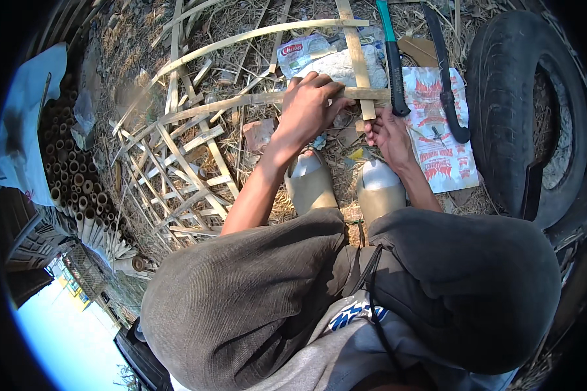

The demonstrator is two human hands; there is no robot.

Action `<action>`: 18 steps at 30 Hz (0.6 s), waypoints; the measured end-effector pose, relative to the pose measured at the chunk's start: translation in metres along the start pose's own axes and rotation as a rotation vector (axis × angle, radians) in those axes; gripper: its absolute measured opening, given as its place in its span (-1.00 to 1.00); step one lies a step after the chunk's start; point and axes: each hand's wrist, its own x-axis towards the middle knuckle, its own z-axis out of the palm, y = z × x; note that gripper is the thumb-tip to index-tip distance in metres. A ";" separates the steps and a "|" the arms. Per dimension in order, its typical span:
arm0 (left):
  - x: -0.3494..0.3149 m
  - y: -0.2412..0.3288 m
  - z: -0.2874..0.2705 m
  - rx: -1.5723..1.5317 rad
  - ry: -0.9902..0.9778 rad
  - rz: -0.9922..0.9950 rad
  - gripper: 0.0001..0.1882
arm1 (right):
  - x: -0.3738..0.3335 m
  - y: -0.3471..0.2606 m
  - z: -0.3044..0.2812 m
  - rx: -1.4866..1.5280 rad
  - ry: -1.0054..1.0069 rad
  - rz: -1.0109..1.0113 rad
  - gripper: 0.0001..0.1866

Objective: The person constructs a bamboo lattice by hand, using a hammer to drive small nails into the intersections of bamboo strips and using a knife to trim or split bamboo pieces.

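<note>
A long bamboo strip (pixel 235 102) runs sideways in front of my feet and joins an open lattice of split bamboo (pixel 182 166) on the left. My left hand (pixel 310 107) is closed over this strip from above, its thumb pointing right. An upright bamboo strip (pixel 355 52) crosses it near its right end, with the lower tip by my right hand. My right hand (pixel 392 137) has its fingers curled at that crossing, pinching the strip ends from below. The exact contact of its fingertips is partly hidden.
Beyond my hands lie a pale stone (pixel 355 65) and a plastic wrapper (pixel 300 53). On the right are a black-and-teal handled tool (pixel 392 62), a dark machete (pixel 445 78), a printed sheet (pixel 443 156) and a tyre (pixel 502 117). Cut bamboo tubes (pixel 78 173) are stacked far left.
</note>
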 end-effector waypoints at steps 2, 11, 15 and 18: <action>-0.003 -0.004 -0.003 0.018 0.100 -0.058 -0.64 | 0.006 0.014 0.015 0.038 0.008 -0.062 -0.71; 0.023 -0.012 0.008 0.094 0.184 -0.128 -0.67 | 0.012 0.005 0.017 -0.176 0.043 -0.136 -0.73; 0.027 -0.021 0.002 0.091 0.239 -0.096 -0.67 | 0.012 0.011 0.017 -0.174 0.020 -0.123 -0.74; 0.024 -0.023 0.003 0.078 0.139 -0.019 -0.66 | 0.012 0.008 0.010 -0.175 0.009 -0.124 -0.75</action>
